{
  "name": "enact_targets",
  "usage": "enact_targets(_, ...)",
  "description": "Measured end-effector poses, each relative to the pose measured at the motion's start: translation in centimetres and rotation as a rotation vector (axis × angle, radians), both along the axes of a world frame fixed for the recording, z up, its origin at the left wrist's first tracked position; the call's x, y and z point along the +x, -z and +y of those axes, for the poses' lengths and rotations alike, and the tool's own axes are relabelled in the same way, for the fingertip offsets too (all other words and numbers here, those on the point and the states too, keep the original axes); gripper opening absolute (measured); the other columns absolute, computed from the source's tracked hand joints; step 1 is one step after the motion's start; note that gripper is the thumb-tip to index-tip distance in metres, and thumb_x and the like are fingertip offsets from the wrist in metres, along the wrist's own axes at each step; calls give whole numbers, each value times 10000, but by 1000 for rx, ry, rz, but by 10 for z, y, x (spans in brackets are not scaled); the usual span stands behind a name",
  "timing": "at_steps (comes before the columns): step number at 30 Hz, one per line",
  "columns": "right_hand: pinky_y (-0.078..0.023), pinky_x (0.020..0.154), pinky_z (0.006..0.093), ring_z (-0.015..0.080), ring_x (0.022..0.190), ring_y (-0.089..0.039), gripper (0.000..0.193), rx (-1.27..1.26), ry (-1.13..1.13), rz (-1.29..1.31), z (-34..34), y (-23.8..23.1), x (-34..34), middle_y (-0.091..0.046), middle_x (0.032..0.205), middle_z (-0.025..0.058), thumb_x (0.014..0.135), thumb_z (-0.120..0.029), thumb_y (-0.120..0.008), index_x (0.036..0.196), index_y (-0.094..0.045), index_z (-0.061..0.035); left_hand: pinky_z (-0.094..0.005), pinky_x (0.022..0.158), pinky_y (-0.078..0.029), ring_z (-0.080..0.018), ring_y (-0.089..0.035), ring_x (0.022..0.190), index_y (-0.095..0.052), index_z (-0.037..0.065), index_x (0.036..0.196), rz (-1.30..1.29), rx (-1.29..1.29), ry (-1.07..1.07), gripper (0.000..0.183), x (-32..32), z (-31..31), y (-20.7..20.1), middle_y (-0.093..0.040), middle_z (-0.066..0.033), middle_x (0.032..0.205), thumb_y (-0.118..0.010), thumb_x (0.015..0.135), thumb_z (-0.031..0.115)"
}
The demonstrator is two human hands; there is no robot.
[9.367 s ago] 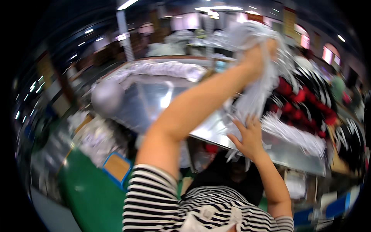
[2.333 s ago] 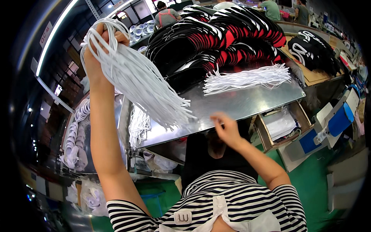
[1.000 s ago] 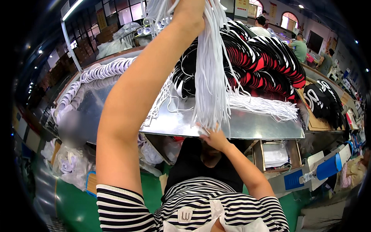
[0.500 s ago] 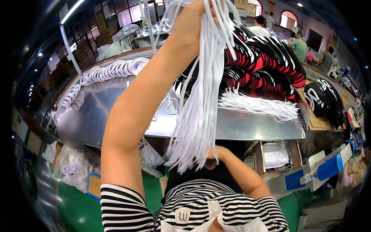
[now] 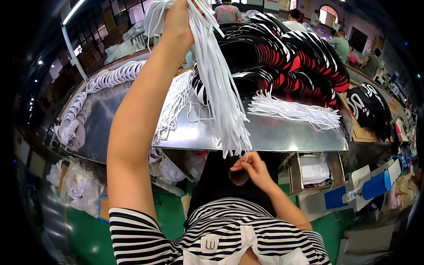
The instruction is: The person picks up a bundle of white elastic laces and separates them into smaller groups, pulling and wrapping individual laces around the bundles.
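At eleven o'clock our left hand (image 5: pixel 177 20) was closed around a bundle of white cords (image 5: pixel 216 84), which hung through twelve before the metal table (image 5: pixel 291 139). At five, our right hand (image 5: pixel 256 171) pressed thumb and fingertips together just beside the cords' lower ends; whether it pinched a strand, we couldn't tell.

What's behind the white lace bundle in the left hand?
Behind the lace bundle, stacked black-and-red pieces show mainly to its right, and the metal tabletop shows on both sides. Whatever lies directly behind it is covered; I can't tell.
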State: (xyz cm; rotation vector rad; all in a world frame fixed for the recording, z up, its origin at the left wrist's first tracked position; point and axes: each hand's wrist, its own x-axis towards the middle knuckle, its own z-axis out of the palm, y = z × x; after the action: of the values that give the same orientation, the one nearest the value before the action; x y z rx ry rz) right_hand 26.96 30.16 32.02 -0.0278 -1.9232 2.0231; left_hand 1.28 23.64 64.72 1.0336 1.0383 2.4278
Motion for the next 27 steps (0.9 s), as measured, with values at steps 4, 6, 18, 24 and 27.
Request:
enact_targets(4, -541, 735, 287, 191, 815, -674, 164, -63, 84, -26, 17, -19, -3, -639, 864, 123, 955, -3, -464, 1116, -437, -11, -315, 492, -497, -194, -584, 550, -592, 92, 826, 17, 106, 16, 275, -22, 11, -7, -587, -58, 651, -438, 932, 295)
enact_targets(6, -524, 687, 253, 150, 737, -650, 131, 8, 57, -126, 24, -12, 1, -639, 802, 98, 944, -30, -502, 1067, -519, 11, -322, 502, -505, -201, -591, 563, -589, 87, 846, 70, 221, -46, 275, -40, 15, -13, -593, -68, 670, -435, 936, 296)
enact_targets(18, -399, 827, 401, 252, 1263, -422, 191, -359, -238, 765, 42, -117, 33, -454, 1318, 90, 892, -235, -637, 1081, -659, -211, -393, 597, -500, -235, -585, 629, -561, 53, 785, -66, 72, -344, 146, -98, -15, 4, -581, -95, 701, -514, 839, 180)
enact_targets(24, -405, 897, 403, 216, 1021, -473, 129, -321, -176, 823, 51, -135, 22, -539, 1112, 34, 942, -253, -566, 1051, -628, -220, -365, 532, -468, -204, -532, 547, -513, 77, 693, -89, 18, -363, 175, -93, -10, 11, -514, -58, 627, -503, 828, 188)
enact_targets(27, -411, 910, 406, 216, 1000, -487, 112, -349, -118, 890, 48, -137, 14, -560, 1009, 12, 969, -237, -519, 988, -618, -189, -360, 529, -461, -198, -522, 548, -505, 81, 698, -66, 19, -346, 167, -96, -7, 13, -515, -55, 641, -500, 826, 189)
